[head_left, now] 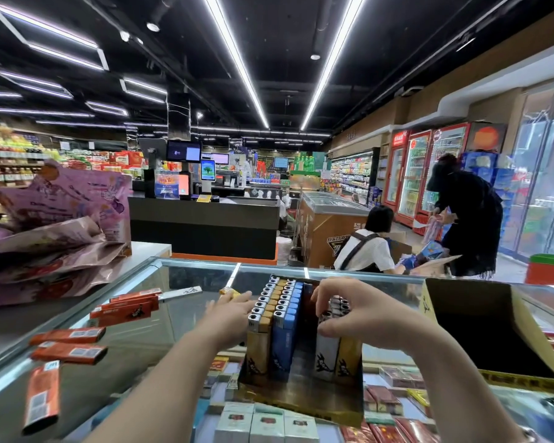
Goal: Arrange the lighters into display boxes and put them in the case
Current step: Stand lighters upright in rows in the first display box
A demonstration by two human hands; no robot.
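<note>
A dark display box stands on the glass counter case, holding upright rows of lighters in gold and blue. A shorter group of white and gold lighters stands at its right side. My left hand lies flat against the left side of the rows, fingers straight. My right hand curls over the tops of the right group, fingers and thumb pinching those lighters. A loose yellow lighter lies beyond my left fingertips.
An empty open cardboard box sits at the right on the glass. Several red packs lie scattered at the left, purple bags beyond them. Cigarette packs show under the glass. Two people are in the aisle at the right.
</note>
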